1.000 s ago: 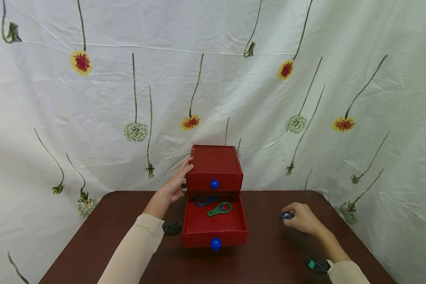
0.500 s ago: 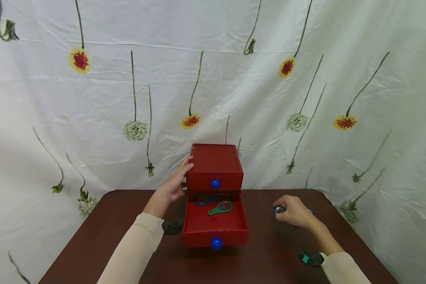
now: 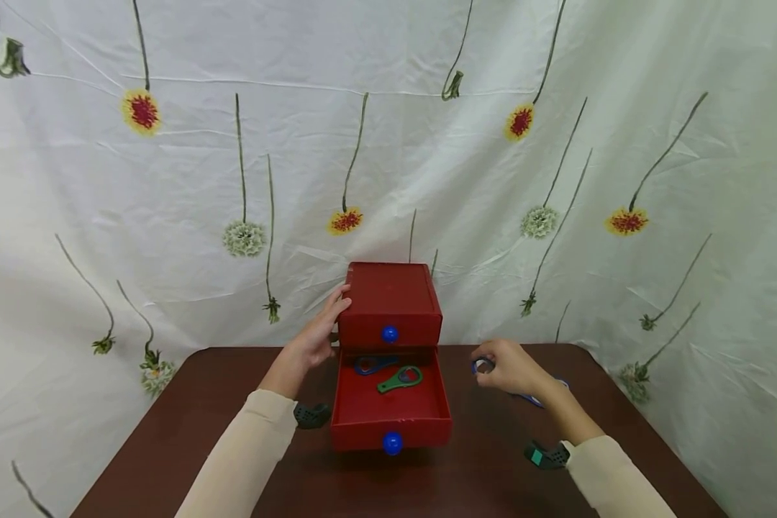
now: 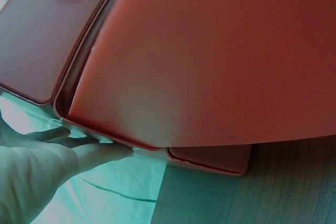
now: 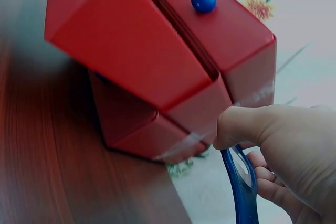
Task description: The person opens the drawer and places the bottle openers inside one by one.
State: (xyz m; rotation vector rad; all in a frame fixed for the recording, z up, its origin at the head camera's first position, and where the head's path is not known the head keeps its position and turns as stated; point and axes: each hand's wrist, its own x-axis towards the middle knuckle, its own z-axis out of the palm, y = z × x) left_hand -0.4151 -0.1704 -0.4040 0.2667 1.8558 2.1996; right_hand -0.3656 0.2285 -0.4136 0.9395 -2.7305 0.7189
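A red drawer cabinet (image 3: 391, 288) stands on the table. One drawer (image 3: 388, 410) below the top one is pulled out. Inside lie a green bottle opener (image 3: 395, 383) and a blue bottle opener (image 3: 383, 365). My left hand (image 3: 311, 342) rests against the cabinet's left side, fingers extended to its top edge; the left wrist view shows that hand (image 4: 47, 166) along the red wall. To the right of the drawer, my right hand (image 3: 508, 367) pinches another blue bottle opener (image 5: 242, 182) by its looped head, above the table.
A blue item (image 3: 531, 399), partly hidden behind my right forearm, appears to lie on the dark brown table (image 3: 485, 467). A white cloth (image 3: 388, 158) with printed flowers hangs behind. Blue knobs (image 3: 393, 443) stick out from the drawer fronts.
My right hand has moved left and away from me, towards the cabinet, with the blue bottle opener. The blue item behind it shows more. My left hand and the drawer stay put.
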